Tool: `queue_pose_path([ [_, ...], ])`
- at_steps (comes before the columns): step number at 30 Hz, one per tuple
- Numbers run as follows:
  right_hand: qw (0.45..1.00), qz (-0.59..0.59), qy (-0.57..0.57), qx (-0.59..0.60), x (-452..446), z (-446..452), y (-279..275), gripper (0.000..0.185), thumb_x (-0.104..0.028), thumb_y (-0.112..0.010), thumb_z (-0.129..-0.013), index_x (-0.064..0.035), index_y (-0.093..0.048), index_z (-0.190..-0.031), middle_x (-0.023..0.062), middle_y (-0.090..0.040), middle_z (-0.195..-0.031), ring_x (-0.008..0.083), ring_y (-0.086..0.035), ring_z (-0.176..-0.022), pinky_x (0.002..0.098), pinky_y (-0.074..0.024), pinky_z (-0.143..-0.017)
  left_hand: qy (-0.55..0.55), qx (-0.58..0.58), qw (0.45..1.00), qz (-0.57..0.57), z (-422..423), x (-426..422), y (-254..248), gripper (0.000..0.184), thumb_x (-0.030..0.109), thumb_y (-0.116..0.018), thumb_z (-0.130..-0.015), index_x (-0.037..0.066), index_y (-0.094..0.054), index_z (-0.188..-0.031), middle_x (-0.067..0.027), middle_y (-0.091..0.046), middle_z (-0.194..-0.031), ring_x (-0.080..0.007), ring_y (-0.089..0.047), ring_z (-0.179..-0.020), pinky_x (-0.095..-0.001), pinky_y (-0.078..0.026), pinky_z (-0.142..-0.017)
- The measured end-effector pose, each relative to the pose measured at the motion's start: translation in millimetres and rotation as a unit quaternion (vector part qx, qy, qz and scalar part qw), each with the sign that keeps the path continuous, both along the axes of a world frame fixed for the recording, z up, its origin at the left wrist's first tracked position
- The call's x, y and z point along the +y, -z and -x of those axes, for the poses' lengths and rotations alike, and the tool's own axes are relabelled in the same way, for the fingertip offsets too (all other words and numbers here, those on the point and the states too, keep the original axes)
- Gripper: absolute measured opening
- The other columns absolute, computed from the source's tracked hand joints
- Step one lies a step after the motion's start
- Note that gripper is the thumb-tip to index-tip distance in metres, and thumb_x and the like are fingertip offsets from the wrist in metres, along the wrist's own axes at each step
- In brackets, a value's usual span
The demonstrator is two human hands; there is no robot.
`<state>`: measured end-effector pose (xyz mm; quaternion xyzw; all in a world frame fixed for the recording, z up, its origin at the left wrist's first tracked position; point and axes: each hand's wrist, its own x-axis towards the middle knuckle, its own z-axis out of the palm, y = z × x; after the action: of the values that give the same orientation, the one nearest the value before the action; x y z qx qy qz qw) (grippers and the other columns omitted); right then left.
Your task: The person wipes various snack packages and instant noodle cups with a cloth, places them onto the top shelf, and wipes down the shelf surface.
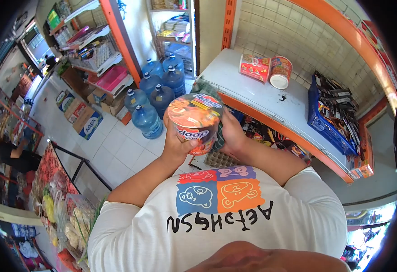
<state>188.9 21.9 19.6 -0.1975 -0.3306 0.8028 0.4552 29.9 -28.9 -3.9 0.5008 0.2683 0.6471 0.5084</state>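
An instant noodle cup with an orange-and-black lid is held in front of my chest, its lid tilted toward me. My left hand wraps round its left side, thumb across the front. On the other side, my right hand presses a dark green checked cloth against the cup; part of the cloth also shows behind the lid. Most of my right fingers are hidden behind the cup and cloth. On the white shelf ahead lie two more cups, a red one and an orange-red one.
A blue basket of dark sachets stands at the shelf's right end. Several blue water bottles are on the tiled floor ahead-left, near an Aqua cardboard box. Packaged goods lie at my left. Another person is at the far left.
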Motion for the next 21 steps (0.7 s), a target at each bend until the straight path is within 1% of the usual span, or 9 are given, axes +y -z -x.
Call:
queue_pose_path([
  [4,0.984,0.105,-0.059,-0.128,-13,-22,-12,0.043,-0.035,-0.051,-0.096,-0.0045,-0.053,-0.127,0.0131,-0.06,-0.125,0.0219,-0.061,-0.109,0.0383,-0.0488,-0.095,0.013,0.125,0.987,-0.1,-8,14,-7,0.106,0.063,-0.072,-0.07,-0.003,-0.029,-0.141,-0.0171,-0.016,-0.148,-0.027,-0.019,-0.141,-0.0405,-0.023,-0.114],
  [7,0.986,0.124,-0.089,-0.062,6,-34,34,0.042,-0.036,-0.053,-0.095,-0.0043,-0.058,-0.121,0.0127,-0.063,-0.12,0.021,-0.063,-0.105,0.0386,-0.0506,-0.093,-0.004,0.221,0.969,-0.113,-10,21,-8,0.112,0.076,-0.067,-0.062,-0.004,-0.039,-0.136,-0.0216,-0.024,-0.149,-0.0336,-0.024,-0.14,-0.0522,0.007,-0.112],
  [8,0.987,0.112,-0.111,-0.035,13,-37,48,0.041,-0.035,-0.052,-0.095,-0.0037,-0.058,-0.121,0.0124,-0.064,-0.119,0.0208,-0.064,-0.105,0.0379,-0.0518,-0.091,0.0,0.22,0.969,-0.114,-5,25,-11,0.112,0.076,-0.067,-0.062,-0.004,-0.039,-0.136,-0.0216,-0.024,-0.149,-0.0336,-0.024,-0.14,-0.0522,0.007,-0.112],
  [10,0.98,0.131,-0.152,0.011,14,-39,47,0.04,-0.034,-0.051,-0.096,-0.0032,-0.059,-0.12,0.0132,-0.064,-0.118,0.021,-0.066,-0.1,0.0356,-0.0544,-0.087,-0.038,0.546,0.773,-0.321,13,32,-19,0.128,0.056,-0.084,-0.057,-0.002,-0.012,-0.145,-0.0167,-0.04,-0.139,-0.0277,-0.045,-0.128,-0.0456,-0.03,-0.111],
  [11,0.976,0.143,-0.163,-0.001,12,-43,45,0.039,-0.033,-0.051,-0.096,-0.0027,-0.059,-0.12,0.0143,-0.064,-0.118,0.0215,-0.066,-0.1,0.0352,-0.0551,-0.086,-0.017,0.416,0.866,-0.278,8,33,-6,0.112,0.06,-0.078,-0.059,-0.003,-0.032,-0.14,-0.0195,-0.04,-0.141,-0.035,-0.041,-0.131,-0.0561,-0.001,-0.114],
  [12,0.972,0.156,-0.174,-0.013,8,-45,37,0.039,-0.033,-0.05,-0.096,-0.0022,-0.058,-0.12,0.0154,-0.064,-0.118,0.022,-0.067,-0.099,0.0348,-0.0558,-0.085,-0.015,0.415,0.866,-0.278,2,33,2,0.112,0.06,-0.078,-0.059,-0.003,-0.032,-0.14,-0.0195,-0.04,-0.141,-0.035,-0.041,-0.131,-0.0561,-0.001,-0.114],
  [13,0.973,0.16,-0.157,-0.064,6,-48,23,0.04,-0.033,-0.05,-0.097,-0.0015,-0.057,-0.121,0.0164,-0.064,-0.117,0.0229,-0.066,-0.101,0.0369,-0.0553,-0.086,0.045,0.232,0.948,-0.214,-4,33,8,0.109,0.045,-0.083,-0.059,-0.002,-0.029,-0.141,-0.0191,-0.041,-0.14,-0.0335,-0.043,-0.13,-0.055,-0.014,-0.112],
  [15,0.973,0.178,-0.083,-0.117,12,-55,1,0.039,-0.035,-0.048,-0.097,-0.0042,-0.058,-0.119,0.0115,-0.067,-0.104,0.0214,-0.067,-0.09,0.0359,-0.0567,-0.076,0.158,-0.022,0.977,-0.141,-3,35,6,0.109,0.01,-0.088,-0.054,0.001,-0.022,-0.14,-0.0173,-0.043,-0.137,-0.0297,-0.048,-0.126,-0.0458,-0.045,-0.102],
  [21,0.988,0.14,-0.041,-0.044,24,-39,16,0.044,-0.042,-0.044,-0.098,-0.0048,-0.059,-0.117,0.0101,-0.068,-0.104,0.02,-0.067,-0.089,0.0337,-0.0557,-0.077,0.123,0.14,0.98,-0.071,2,43,1,0.117,0.015,-0.093,-0.046,0.004,-0.022,-0.139,-0.0157,-0.046,-0.133,-0.0289,-0.051,-0.121,-0.0412,-0.044,-0.103],
])
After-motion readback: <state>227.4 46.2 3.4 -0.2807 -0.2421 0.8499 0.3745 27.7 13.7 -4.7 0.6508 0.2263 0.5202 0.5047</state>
